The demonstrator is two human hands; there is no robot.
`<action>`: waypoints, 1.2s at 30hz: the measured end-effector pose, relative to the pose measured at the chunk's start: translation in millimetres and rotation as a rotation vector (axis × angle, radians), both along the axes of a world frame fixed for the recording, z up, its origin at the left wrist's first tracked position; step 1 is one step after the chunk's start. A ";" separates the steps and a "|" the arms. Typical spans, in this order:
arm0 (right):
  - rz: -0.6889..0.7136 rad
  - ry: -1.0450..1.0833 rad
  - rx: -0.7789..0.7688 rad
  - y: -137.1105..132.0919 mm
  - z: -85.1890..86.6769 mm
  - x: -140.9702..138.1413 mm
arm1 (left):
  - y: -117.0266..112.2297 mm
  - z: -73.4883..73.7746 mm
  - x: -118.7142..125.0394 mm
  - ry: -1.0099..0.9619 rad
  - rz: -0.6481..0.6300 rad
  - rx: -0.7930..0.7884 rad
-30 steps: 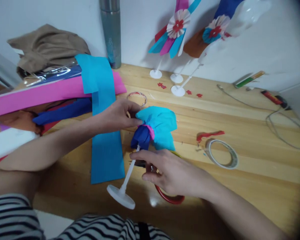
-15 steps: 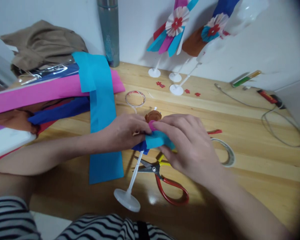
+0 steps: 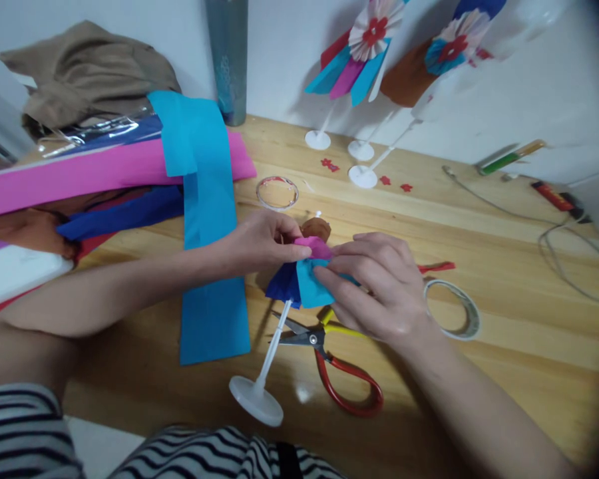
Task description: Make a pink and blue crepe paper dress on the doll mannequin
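A small crepe paper doll lies tilted on a white stick with a round base (image 3: 256, 400). It has a brown head (image 3: 316, 229), a magenta paper piece (image 3: 313, 247) at its upper body, and a skirt with dark blue (image 3: 282, 285) and light blue (image 3: 313, 285) paper. My left hand (image 3: 268, 241) pinches the left side of the magenta paper between thumb and finger. My right hand (image 3: 379, 286) is closed at the doll's right side, its fingertips on the magenta and light blue paper. Beneath the doll lie open scissors (image 3: 313, 339) with red and yellow handles.
A long blue paper strip (image 3: 212, 266) lies left, beside a pink paper roll (image 3: 80, 166) and brown cloth (image 3: 94, 73). Right are a tape roll (image 3: 452, 309) and a cable (image 3: 544, 243). Finished-looking paper figures on stands (image 3: 362, 70) and a bottle (image 3: 228, 63) stand behind.
My hands have drawn slightly apart, uncovering more of the magenta paper and the light blue skirt. The whole view has shifted a little.
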State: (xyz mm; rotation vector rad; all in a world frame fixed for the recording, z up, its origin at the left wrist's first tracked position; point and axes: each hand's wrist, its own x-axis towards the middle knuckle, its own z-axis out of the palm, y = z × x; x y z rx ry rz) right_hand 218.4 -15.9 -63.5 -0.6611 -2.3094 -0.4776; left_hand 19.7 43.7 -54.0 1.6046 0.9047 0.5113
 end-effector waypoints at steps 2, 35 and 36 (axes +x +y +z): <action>0.013 0.006 0.002 0.5 -1.9 1.1 | 1.7 -0.2 1.0 -0.020 0.005 -0.085; 0.074 0.118 -0.275 3.8 -3.0 6.4 | 6.9 -15.6 -3.0 -0.208 -0.156 -0.424; 0.105 0.118 -0.271 4.8 -2.7 7.7 | 6.9 -16.1 -2.9 -0.208 -0.158 -0.432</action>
